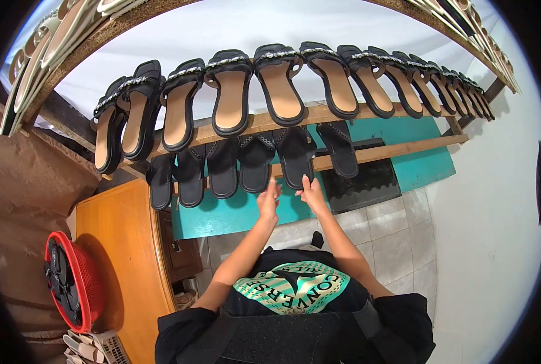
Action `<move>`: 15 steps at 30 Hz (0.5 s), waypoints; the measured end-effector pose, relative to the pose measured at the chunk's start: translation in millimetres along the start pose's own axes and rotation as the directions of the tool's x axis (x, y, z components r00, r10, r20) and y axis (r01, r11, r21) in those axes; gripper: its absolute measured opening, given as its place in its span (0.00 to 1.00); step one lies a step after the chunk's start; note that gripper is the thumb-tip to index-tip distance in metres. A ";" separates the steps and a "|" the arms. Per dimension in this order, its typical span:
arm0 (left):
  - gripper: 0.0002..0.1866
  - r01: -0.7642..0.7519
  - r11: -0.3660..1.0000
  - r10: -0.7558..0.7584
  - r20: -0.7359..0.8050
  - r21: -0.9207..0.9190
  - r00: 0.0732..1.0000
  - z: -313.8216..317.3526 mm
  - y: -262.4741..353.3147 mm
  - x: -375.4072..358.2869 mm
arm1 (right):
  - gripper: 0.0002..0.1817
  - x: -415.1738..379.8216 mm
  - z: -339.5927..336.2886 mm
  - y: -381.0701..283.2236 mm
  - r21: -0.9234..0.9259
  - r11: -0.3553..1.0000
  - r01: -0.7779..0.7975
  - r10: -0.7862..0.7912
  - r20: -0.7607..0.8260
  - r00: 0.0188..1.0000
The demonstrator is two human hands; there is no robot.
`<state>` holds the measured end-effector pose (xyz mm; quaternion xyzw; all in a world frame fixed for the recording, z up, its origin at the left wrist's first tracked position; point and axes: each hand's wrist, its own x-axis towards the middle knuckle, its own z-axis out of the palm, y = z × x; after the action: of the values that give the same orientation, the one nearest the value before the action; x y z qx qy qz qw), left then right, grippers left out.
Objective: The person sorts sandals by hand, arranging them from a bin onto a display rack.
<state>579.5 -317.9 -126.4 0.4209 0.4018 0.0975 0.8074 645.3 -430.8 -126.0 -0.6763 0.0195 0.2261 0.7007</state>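
Note:
My right hand (311, 195) is closed on the heel of a black slide sandal (296, 161) in the lower row of the rack, thumb on top of the footbed. My left hand (270, 202) is just to its left, thumb pointing up and fingers loosely apart, beside the heel edge of another black slide sandal (256, 170). I see nothing held in it; part of its fingers is hidden. One more black sandal (340, 151) leans on the rail to the right, and several others stand to the left.
Above, a wooden rail (319, 113) holds a long row of black sandals with tan footbeds and sparkly straps. Pale sandals (64, 39) line the top edge. Behind is a teal board (222, 219). At left stand a wooden cabinet (118, 224) and a red basket (88, 282) of black pieces.

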 end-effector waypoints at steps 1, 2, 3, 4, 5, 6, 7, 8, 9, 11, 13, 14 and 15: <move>0.16 -0.054 0.997 0.052 -0.031 -0.059 0.998 -1.8 0.5 1.3 | 0.19 -0.2 1.0 1.2 0.003 1.000 -0.005 0.005 -0.001 1.000; 0.16 -0.052 0.997 0.050 -0.033 -0.057 0.998 -2.0 0.5 3.0 | 0.19 0.5 2.1 1.8 -0.006 1.000 0.009 -0.009 0.003 1.000; 0.15 -0.073 0.996 0.072 -0.025 -0.049 0.997 -1.6 2.0 2.8 | 0.19 1.1 3.1 2.7 -0.016 1.000 0.022 -0.022 0.007 1.000; 0.15 -0.095 0.995 0.094 -0.018 -0.043 0.995 -0.8 3.8 2.8 | 0.19 2.5 4.0 3.6 -0.016 1.000 0.019 -0.019 0.008 1.000; 0.14 -0.091 0.994 0.090 -0.026 -0.055 0.996 1.6 4.9 2.6 | 0.19 4.2 5.1 4.5 -0.027 1.000 0.014 -0.014 0.020 1.000; 0.14 -0.092 0.994 0.090 -0.027 -0.055 0.996 2.5 4.7 2.3 | 0.20 5.0 6.1 4.2 -0.038 0.999 0.012 -0.011 0.032 0.999; 0.13 -0.086 0.995 0.084 -0.028 -0.056 0.996 3.7 4.8 2.0 | 0.20 5.1 6.0 3.7 -0.037 0.999 0.013 -0.012 0.032 0.999; 0.13 -0.079 0.995 0.077 -0.028 -0.057 0.997 4.6 4.8 1.7 | 0.19 4.9 4.8 3.2 -0.029 1.000 0.001 0.001 0.049 0.999; 0.13 -0.078 0.995 0.077 -0.026 -0.058 0.997 5.5 5.4 0.7 | 0.19 3.9 3.8 1.7 -0.022 1.000 -0.012 0.014 0.065 0.998; 0.13 -0.087 0.994 0.085 -0.030 -0.070 0.996 5.9 7.2 -1.0 | 0.19 1.5 4.2 -0.6 -0.046 0.999 -0.013 0.015 0.049 0.999; 0.15 -0.067 0.995 0.067 -0.005 -0.074 0.998 2.5 5.3 1.4 | 0.19 -2.1 6.7 -3.0 -0.069 0.997 -0.015 0.018 0.036 0.999; 0.16 -0.047 0.996 0.049 0.021 -0.074 0.999 0.8 4.4 2.5 | 0.20 -3.9 8.4 -4.0 -0.082 0.997 -0.014 0.015 0.006 1.000; 0.16 -0.048 0.996 0.050 0.021 -0.074 0.999 1.6 5.0 0.5 | 0.20 -4.8 9.0 -4.4 -0.095 0.995 -0.013 0.011 -0.024 1.000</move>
<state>581.9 -315.5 -122.3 0.4018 0.3780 0.1271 0.8243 640.0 -423.5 -119.5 -0.7114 0.0210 0.2228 0.6662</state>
